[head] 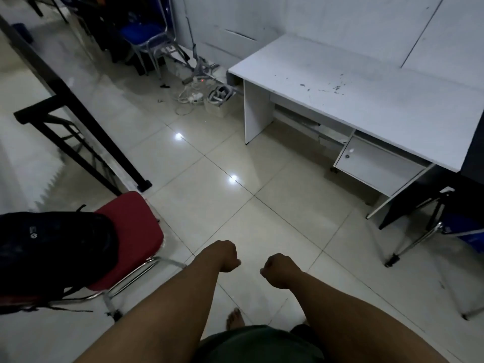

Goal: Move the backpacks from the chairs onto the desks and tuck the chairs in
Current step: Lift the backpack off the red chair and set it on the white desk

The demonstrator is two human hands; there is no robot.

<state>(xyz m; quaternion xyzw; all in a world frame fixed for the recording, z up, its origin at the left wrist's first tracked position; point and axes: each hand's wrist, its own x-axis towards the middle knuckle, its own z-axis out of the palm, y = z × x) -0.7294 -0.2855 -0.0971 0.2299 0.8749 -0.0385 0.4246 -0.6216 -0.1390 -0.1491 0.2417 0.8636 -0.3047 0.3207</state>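
We have a single view, a wide-angle camera worn on the person's head, looking forward and steeply down at the tiled floor (235,205). Both forearms reach in from the bottom edge, so we see the left hand (225,256) and right hand (279,269) close below the lens. The white desk (366,100) lies farther off at upper right, the red chair (136,231) near at lower left (straight edges bow toward the frame's borders). No second view overlaps this one.
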